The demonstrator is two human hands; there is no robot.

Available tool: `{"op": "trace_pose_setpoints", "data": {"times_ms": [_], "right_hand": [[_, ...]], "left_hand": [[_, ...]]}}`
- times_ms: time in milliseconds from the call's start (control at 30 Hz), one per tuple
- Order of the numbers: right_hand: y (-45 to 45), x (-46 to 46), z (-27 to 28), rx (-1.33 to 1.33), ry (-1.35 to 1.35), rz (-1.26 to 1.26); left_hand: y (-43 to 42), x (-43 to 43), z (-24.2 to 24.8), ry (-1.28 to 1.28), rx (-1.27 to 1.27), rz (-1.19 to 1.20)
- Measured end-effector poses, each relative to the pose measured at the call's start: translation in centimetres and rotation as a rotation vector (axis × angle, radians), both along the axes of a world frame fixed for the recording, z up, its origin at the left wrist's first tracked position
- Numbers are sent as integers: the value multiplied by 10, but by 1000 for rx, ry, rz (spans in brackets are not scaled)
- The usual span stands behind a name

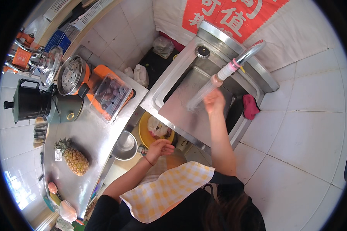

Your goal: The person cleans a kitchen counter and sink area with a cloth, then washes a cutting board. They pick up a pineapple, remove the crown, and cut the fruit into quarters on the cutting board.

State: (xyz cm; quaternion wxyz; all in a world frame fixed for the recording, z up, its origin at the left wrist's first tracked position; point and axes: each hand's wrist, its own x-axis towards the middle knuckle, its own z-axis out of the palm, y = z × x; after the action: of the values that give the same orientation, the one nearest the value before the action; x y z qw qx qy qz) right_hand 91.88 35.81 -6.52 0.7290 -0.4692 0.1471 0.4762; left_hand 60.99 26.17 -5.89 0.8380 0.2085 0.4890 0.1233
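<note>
Water streams from a faucet (230,70) with a white and pink spout attachment onto a flat greyish board (179,109). This board lies across a stainless steel sink (153,95), and its near end reaches past the front rim. Over the board, close beside the stream, is my right hand (216,101); its fingers are blurred and partly hidden, so I cannot tell whether they hold anything. My left hand (161,150) hangs in the air in front of the sink, empty, with its fingers stretched out. A thin band circles that wrist.
To the left, a steel counter (101,150) bears a pineapple (75,161), a clear box of dark fruit (111,96), a dark blender-like appliance (31,101) and a press with a perforated bowl (72,75). Below stand a yellow bucket (143,127) and a metal pot (125,145). A pink cloth (250,106) hangs on the sink's right rim.
</note>
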Motion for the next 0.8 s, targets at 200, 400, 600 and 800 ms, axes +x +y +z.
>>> {"op": "trace_pose_setpoints", "data": {"times_ms": [200,400,600,800], "right_hand": [[6,-18,-16,334,676,198],[-1,-11,15,245,119,319],[-50,-22,25,225,-461,92],[-62,-67,-24,10,-882,768]], "left_hand": [[29,57,4,-182,29,68],[101,172,-15,-192,-242,237],[141,243,-40,-546,-145,193],[129,126,-6,341,1357,-377]]}}
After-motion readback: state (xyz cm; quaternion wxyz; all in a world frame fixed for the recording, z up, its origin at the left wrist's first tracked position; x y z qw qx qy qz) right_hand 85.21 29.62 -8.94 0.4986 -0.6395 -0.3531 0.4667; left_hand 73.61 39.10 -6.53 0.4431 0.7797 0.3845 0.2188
